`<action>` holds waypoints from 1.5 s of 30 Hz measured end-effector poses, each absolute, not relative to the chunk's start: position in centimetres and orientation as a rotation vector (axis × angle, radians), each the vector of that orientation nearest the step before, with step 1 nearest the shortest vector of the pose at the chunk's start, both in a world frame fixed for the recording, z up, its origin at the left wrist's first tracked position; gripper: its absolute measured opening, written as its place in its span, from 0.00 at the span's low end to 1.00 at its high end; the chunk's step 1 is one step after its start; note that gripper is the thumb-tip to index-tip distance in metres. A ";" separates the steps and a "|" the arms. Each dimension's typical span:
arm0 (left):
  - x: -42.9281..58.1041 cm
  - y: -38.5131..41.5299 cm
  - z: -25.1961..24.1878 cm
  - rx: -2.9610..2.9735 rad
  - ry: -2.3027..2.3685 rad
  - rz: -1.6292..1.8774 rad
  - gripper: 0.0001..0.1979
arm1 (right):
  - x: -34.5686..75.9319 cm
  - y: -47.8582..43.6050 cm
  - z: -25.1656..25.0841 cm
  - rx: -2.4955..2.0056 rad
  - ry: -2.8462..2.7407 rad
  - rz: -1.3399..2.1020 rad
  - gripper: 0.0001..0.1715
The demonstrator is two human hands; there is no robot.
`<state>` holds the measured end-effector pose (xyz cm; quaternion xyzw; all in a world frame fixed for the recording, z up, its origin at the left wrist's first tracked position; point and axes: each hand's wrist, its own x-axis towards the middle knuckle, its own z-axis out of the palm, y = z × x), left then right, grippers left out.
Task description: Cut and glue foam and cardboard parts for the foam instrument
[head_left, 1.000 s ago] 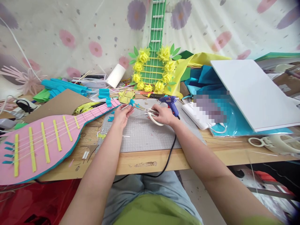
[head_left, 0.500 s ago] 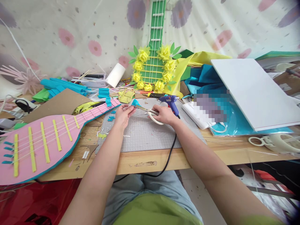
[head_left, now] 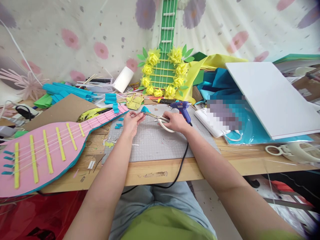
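Note:
My right hand (head_left: 175, 121) is closed round the white handles of a pair of scissors (head_left: 162, 123), whose blades point left. At the blade tips is a small piece of blue paper (head_left: 144, 109). My left hand (head_left: 132, 122) pinches near that paper; it appears to hold its lower end, though the fingers hide the grip. Both hands are over a grey cutting mat (head_left: 155, 146). Several little blue rolled pieces (head_left: 118, 126) lie on the mat, left of my left hand. A blue glue gun (head_left: 182, 109) rests just behind my right hand.
A pink paper instrument (head_left: 50, 146) with yellow strips lies at left. Behind the mat stands a green paper guitar (head_left: 163, 71) with yellow flowers. To the right are a white power strip (head_left: 210, 123), a white board (head_left: 272, 100) and a tape dispenser (head_left: 297, 151). A black cord (head_left: 180, 170) crosses the table edge.
The blue paper at the scissor tips has shifted slightly. Both hands stay in almost the same place, with the same holds.

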<state>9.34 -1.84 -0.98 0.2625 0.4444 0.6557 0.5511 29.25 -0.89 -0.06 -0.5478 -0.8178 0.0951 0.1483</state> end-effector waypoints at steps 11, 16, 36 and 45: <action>9.5 -1.9 -1.0 0.609 1.044 1.568 0.18 | 29.1 -0.9 0.1 -1.600 -2.365 0.206 0.24; 9.5 -1.9 -0.9 0.603 1.063 1.569 0.18 | 29.1 -0.8 0.0 -1.598 -2.361 0.189 0.26; 9.3 -1.8 -0.8 0.630 1.094 1.543 0.19 | 29.2 -0.4 -0.5 -1.949 -2.153 0.143 0.16; 9.4 -1.6 -1.3 0.638 1.086 1.649 0.17 | 29.1 -0.6 -0.6 -1.697 -2.146 0.124 0.12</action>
